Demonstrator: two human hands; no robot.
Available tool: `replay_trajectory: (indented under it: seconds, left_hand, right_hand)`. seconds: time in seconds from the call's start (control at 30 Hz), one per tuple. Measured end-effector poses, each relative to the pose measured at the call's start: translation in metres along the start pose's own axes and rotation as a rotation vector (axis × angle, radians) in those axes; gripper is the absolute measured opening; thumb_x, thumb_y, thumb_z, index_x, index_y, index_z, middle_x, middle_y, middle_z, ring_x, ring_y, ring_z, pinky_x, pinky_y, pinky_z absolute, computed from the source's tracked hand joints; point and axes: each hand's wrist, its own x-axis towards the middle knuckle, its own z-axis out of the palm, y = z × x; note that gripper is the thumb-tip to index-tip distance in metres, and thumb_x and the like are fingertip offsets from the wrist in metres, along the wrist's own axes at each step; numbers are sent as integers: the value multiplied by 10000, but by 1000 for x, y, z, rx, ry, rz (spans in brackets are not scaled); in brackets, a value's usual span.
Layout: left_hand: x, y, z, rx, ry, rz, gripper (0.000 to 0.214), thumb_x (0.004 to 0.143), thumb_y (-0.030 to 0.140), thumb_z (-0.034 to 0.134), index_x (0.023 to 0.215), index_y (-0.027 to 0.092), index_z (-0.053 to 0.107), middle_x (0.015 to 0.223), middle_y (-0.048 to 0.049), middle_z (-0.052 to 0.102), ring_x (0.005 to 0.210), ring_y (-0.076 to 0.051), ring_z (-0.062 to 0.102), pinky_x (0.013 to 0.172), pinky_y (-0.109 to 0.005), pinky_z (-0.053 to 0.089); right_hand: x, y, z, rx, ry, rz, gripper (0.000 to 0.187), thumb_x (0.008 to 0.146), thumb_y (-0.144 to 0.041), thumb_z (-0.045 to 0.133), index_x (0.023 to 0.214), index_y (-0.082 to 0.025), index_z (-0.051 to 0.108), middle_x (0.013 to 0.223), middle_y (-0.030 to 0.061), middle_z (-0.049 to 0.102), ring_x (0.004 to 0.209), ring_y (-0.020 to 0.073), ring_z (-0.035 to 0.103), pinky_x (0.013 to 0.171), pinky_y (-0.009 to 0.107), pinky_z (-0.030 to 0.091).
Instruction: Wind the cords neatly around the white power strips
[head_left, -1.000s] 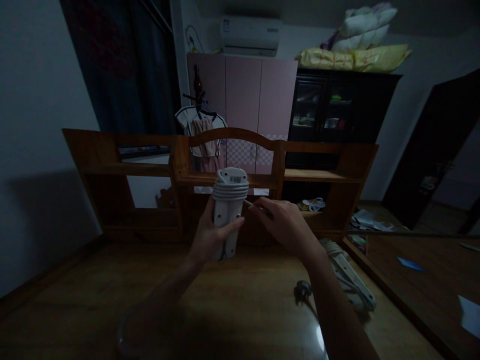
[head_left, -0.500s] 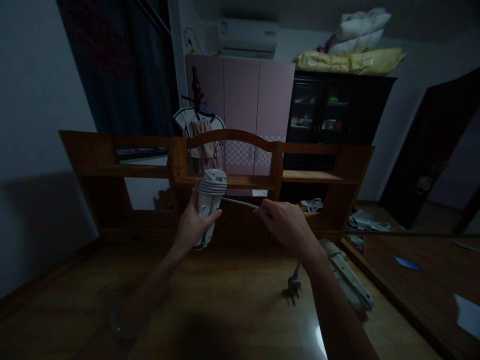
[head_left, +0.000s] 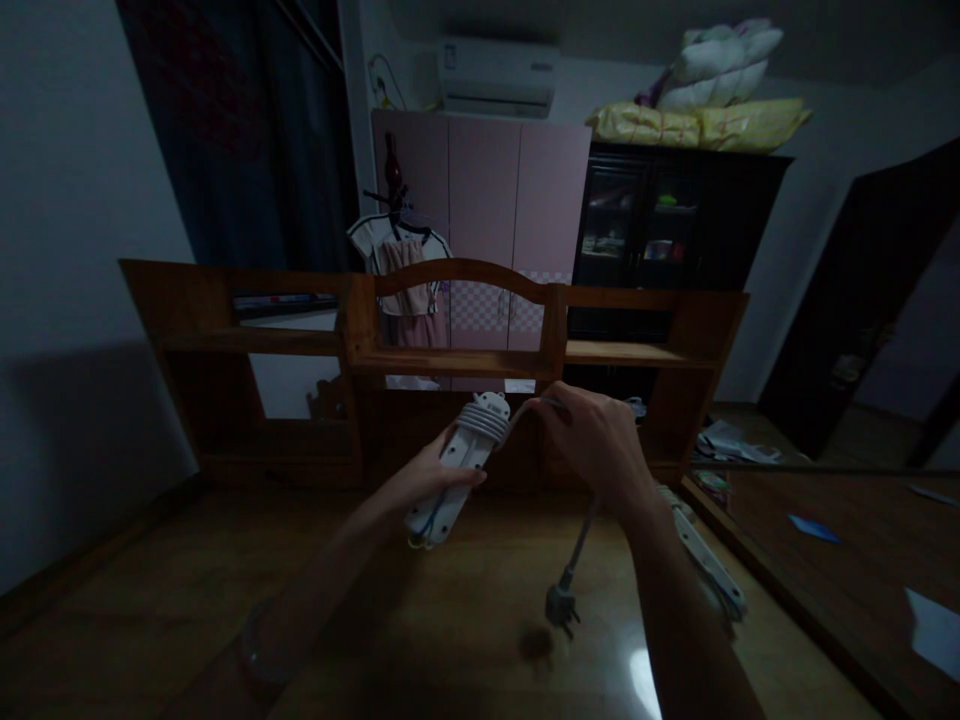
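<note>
A white power strip lies tilted in my left hand, its underside with screw holes facing me. Several turns of its grey cord are wound round the upper end. My right hand pinches the free stretch of that cord, just right of the strip. Below this hand the cord's end hangs down, with a three-pin plug above the wooden surface. A second power strip, also wound with cord, rests on the surface at the right, partly behind my right forearm.
The wooden surface ends in a low shelf unit at the back. Beyond stand a pink wardrobe and a dark cabinet. At right, a lower brown surface holds a blue card and white paper.
My left hand has moved the power strip right and down, tilting its top rightward. My right hand has shifted slightly right with the cord. The plug has swung left and lower.
</note>
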Motion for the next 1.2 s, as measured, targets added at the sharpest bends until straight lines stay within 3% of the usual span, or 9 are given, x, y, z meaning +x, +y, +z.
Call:
replay_trajectory:
  seconds: [0.13, 0.33, 0.73, 0.87, 0.97, 1.1, 1.2]
  left_hand:
    - [-4, 5, 4, -126, -90, -107, 600, 683, 308, 757, 1206, 198, 484, 800, -45, 668, 605, -169, 649, 526, -259, 525]
    - [-12, 21, 6, -249, -155, -129, 458, 691, 303, 763, 1064, 163, 538, 842, -55, 653, 648, -151, 638, 604, -287, 551]
    - [-17, 39, -2, -169, -69, -31, 551, 682, 283, 775, 1152, 194, 500, 860, -47, 642, 695, -186, 653, 671, -384, 578]
    - [-19, 44, -7, -119, 24, 13, 634, 653, 304, 797, 1202, 218, 491, 901, -48, 646, 705, -196, 665, 670, -389, 587]
    - [-20, 47, -11, -44, 108, 90, 708, 649, 325, 798, 1267, 247, 461, 944, -49, 656, 705, -196, 671, 652, -376, 590]
    - [-18, 47, -15, 91, 221, 132, 760, 672, 383, 768, 1330, 237, 418, 975, -69, 676, 702, -210, 683, 643, -362, 577]
    - [-14, 43, -16, 249, 300, 226, 799, 670, 379, 760, 1367, 232, 399, 1125, -95, 657, 895, -246, 678, 779, -372, 547]
  right_hand:
    - [0, 19, -7, 1, 89, 72, 257, 934, -420, 517, 838, -223, 650, 746, 17, 707, 686, 182, 661, 563, 259, 291]
    - [-4, 30, -22, 50, 189, 114, 253, 896, -454, 562, 858, -233, 678, 707, 8, 697, 638, 174, 646, 571, 245, 323]
    - [-5, 23, -38, 120, 312, 118, 204, 865, -412, 626, 834, -218, 681, 723, 0, 702, 651, 162, 656, 598, 240, 382]
    - [-7, 19, -41, 153, 332, 112, 206, 864, -404, 629, 830, -208, 684, 695, -1, 690, 608, 147, 631, 565, 235, 372]
    - [-10, 9, -45, 251, 287, 52, 198, 867, -389, 630, 855, -201, 690, 721, 7, 693, 624, 143, 628, 583, 231, 390]
    - [-13, -10, -46, 403, 101, -119, 158, 891, -334, 612, 918, -208, 704, 811, 7, 710, 690, 133, 636, 637, 224, 405]
    - [-14, -23, -41, 396, 8, -192, 156, 910, -313, 589, 910, -204, 700, 791, 2, 701, 676, 126, 623, 619, 230, 375]
